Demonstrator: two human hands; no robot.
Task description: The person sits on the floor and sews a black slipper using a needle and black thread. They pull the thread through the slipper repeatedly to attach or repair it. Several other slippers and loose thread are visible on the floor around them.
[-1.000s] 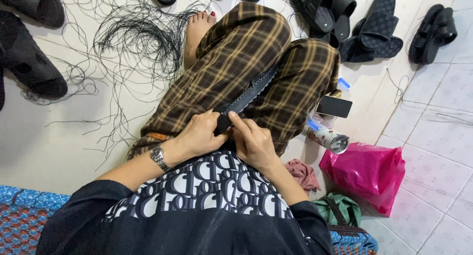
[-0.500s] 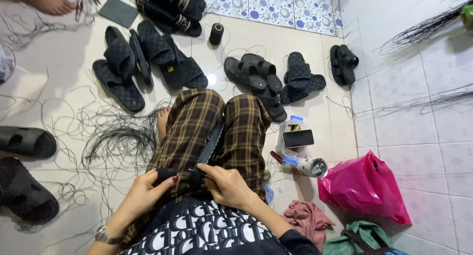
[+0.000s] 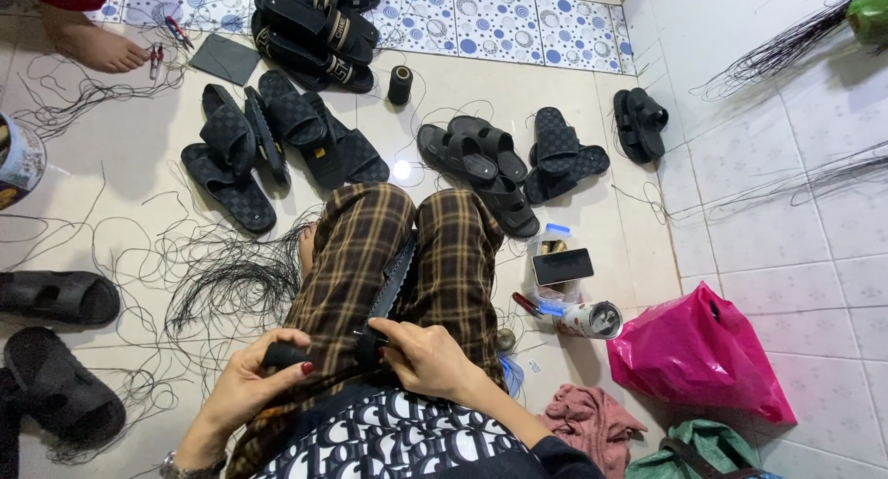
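Head view is looking down on a person sitting on a tiled floor (image 3: 795,285), legs in brown plaid trousers (image 3: 356,248) stretching forward. Both forearms are reaching in from below, wrists bent toward each other over the lap. Left hand (image 3: 254,377) is curling its fingers closed around a dark handle (image 3: 282,354). Right hand (image 3: 421,354) is pinching, grip narrow, the near end of a black sandal (image 3: 393,285). This sandal is lying lengthwise between the thighs, standing on edge, its ridged sole side showing, long, thin and matte black.

Black sandals are lying about the floor: roughly four in the group ahead left (image 3: 268,146), four or five in the middle (image 3: 509,160), one pair by the wall (image 3: 640,123), more at the top (image 3: 314,26) and two at the left edge (image 3: 55,350). One thread spool (image 3: 400,84) is standing ahead. Loose black thread (image 3: 227,276) is tangling left of the legs. One phone (image 3: 562,266), one pink bag (image 3: 698,354) and one can (image 3: 589,319) are sitting to the right. Another person's bare foot (image 3: 92,44) is showing top left.
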